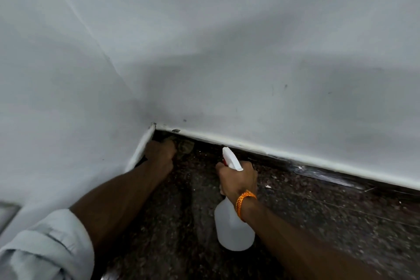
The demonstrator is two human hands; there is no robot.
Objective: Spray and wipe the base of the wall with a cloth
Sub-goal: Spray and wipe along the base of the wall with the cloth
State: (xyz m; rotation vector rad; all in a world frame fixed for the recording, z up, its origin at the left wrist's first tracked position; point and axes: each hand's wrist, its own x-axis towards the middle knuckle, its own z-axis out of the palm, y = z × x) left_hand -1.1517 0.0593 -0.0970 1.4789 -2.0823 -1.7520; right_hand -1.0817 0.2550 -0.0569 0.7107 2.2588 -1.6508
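Your left hand [159, 154] holds a crumpled mottled brown cloth [185, 146] in the corner of the white painted walls [250, 52], at eleven o'clock from your right hand [238, 177]. That hand grips the neck of a translucent white plastic spray bottle [234, 229]. Its nozzle points to eleven o'clock, near the white skirting strip [295, 157] above the dark speckled stone floor [318, 211].

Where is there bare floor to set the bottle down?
Bare speckled floor lies right of the right hand and spray bottle, along the skirting. A narrower strip runs between the two forearms. The corner is crowded: the left hand holds the cloth there.
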